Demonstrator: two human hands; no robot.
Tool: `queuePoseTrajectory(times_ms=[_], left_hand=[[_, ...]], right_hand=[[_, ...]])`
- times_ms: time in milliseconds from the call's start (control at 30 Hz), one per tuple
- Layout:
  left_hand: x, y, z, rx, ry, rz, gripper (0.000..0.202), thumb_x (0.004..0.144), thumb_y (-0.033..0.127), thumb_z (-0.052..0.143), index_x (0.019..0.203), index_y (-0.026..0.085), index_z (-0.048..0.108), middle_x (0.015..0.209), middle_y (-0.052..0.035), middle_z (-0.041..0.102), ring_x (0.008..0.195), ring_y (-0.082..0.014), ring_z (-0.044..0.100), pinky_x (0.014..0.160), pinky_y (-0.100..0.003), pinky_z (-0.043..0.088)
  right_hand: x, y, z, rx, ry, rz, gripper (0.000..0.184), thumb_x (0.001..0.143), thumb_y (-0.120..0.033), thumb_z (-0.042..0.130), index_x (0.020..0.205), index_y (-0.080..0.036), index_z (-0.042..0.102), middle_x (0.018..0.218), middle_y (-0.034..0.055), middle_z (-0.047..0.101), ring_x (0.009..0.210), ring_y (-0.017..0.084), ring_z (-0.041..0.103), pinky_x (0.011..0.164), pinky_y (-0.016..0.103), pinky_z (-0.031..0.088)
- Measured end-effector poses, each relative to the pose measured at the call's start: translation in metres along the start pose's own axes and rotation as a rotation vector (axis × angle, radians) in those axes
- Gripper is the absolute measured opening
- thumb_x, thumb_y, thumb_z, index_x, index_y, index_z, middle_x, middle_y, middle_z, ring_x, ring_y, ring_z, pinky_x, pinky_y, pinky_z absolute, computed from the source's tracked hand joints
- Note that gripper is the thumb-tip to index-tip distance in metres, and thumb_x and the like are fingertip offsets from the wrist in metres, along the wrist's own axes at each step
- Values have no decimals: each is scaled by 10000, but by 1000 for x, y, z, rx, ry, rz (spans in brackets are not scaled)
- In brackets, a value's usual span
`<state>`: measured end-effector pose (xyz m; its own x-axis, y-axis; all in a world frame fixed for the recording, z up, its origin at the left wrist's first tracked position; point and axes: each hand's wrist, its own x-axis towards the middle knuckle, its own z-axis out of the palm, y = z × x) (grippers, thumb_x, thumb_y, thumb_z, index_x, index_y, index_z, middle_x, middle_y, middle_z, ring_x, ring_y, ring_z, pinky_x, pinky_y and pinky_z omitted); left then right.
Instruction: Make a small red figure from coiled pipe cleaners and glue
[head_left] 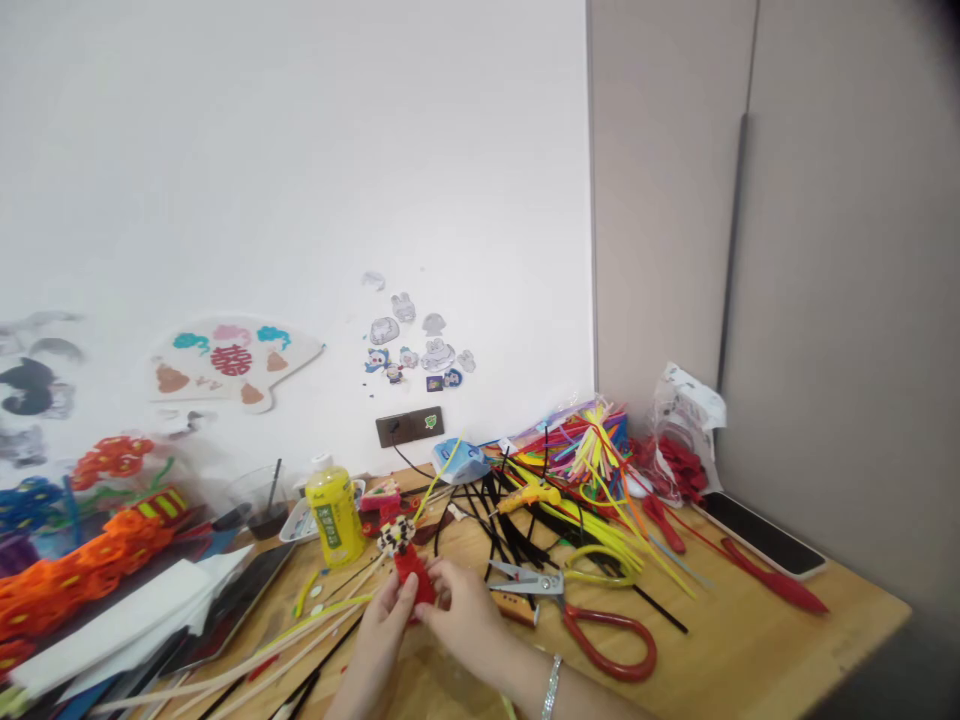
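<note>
Both hands meet low in the middle of the view over a wooden desk (750,650). My left hand (384,625) and my right hand (465,610) each pinch a small red fuzzy craft piece (414,578), topped by a black-and-white checked bit (395,535). The fingers of both hands are closed around the red piece. A silver bracelet (553,685) sits on my right wrist. Red-handled scissors (592,615) lie just right of my right hand.
A yellow bottle (334,517) stands behind the hands. A heap of coloured pipe cleaners (592,470) and a yellow glue gun (529,496) lie at the back right. A phone (761,533) rests near the right wall. Orange crafts (67,575) and paper sheets (127,620) fill the left.
</note>
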<state>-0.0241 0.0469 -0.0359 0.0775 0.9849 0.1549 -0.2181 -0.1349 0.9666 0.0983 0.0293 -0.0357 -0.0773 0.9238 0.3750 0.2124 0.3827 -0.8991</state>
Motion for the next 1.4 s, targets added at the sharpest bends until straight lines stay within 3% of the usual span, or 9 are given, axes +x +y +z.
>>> queuePoseTrajectory(times_ms=[267, 433, 600, 733, 833, 967, 1133, 1233, 1400], left_hand=[[-11, 20, 16, -38, 17, 2, 436, 498, 382, 798, 862, 171, 684, 799, -78, 736, 758, -263, 663, 607, -302, 506], [-8, 16, 12, -24, 6, -12, 427, 499, 380, 801, 854, 177, 682, 811, -65, 737, 764, -246, 665, 629, -286, 509], [-3, 8, 5, -30, 24, -11, 398, 557, 426, 762, 840, 159, 677, 755, -45, 728, 717, -227, 663, 658, -293, 508], [0, 8, 0, 11, 109, 22, 425, 540, 437, 766, 840, 152, 669, 754, -41, 715, 731, -217, 652, 639, -268, 503], [3, 8, -5, -7, 117, -2, 407, 532, 442, 769, 787, 150, 644, 724, -27, 689, 649, -188, 641, 575, -259, 504], [4, 3, -6, -83, 87, -36, 402, 539, 461, 759, 752, 170, 581, 615, 34, 619, 419, -108, 542, 419, -242, 457], [5, 1, -2, -125, 82, -16, 413, 545, 486, 750, 731, 174, 553, 533, 66, 563, 364, -66, 469, 365, -195, 385], [6, 1, -1, -153, 77, -17, 429, 531, 501, 750, 716, 177, 537, 510, 73, 544, 340, -58, 441, 344, -189, 350], [8, 0, -2, -187, 72, -46, 471, 509, 526, 743, 746, 193, 509, 506, 68, 551, 294, -63, 410, 307, -196, 302]], right_hand=[[-1, -7, -3, 31, -11, -6, 210, 709, -142, 581, 915, -165, 615, 791, 34, 670, 687, 158, 608, 614, 254, 461], [-1, -7, -3, 4, -15, 3, 209, 706, -136, 588, 913, -155, 611, 792, 34, 668, 678, 153, 604, 599, 242, 454], [-4, -14, -5, -228, -51, -39, 259, 717, -230, 622, 973, -193, 600, 801, 27, 671, 669, 166, 609, 588, 247, 439], [2, -30, -28, -536, -90, -176, 297, 734, -366, 623, 985, -209, 610, 923, 59, 674, 860, 220, 611, 724, 290, 438], [14, -35, -62, -870, -11, 3, 192, 764, -312, 583, 908, -201, 643, 902, 78, 680, 871, 219, 617, 720, 278, 437], [28, -16, -103, -1019, 88, 253, 179, 675, -119, 623, 846, -113, 678, 885, 203, 674, 859, 301, 633, 659, 335, 454], [34, 5, -114, -1070, 77, 403, 182, 688, -36, 548, 711, -134, 699, 733, 173, 700, 726, 288, 674, 584, 326, 467], [34, -5, -109, -1068, 106, 335, 216, 720, -39, 501, 755, -123, 696, 791, 188, 697, 760, 287, 667, 615, 331, 465], [30, -31, -107, -1012, 212, 77, 256, 814, -108, 402, 874, -144, 648, 929, 132, 669, 926, 235, 602, 750, 295, 423]])
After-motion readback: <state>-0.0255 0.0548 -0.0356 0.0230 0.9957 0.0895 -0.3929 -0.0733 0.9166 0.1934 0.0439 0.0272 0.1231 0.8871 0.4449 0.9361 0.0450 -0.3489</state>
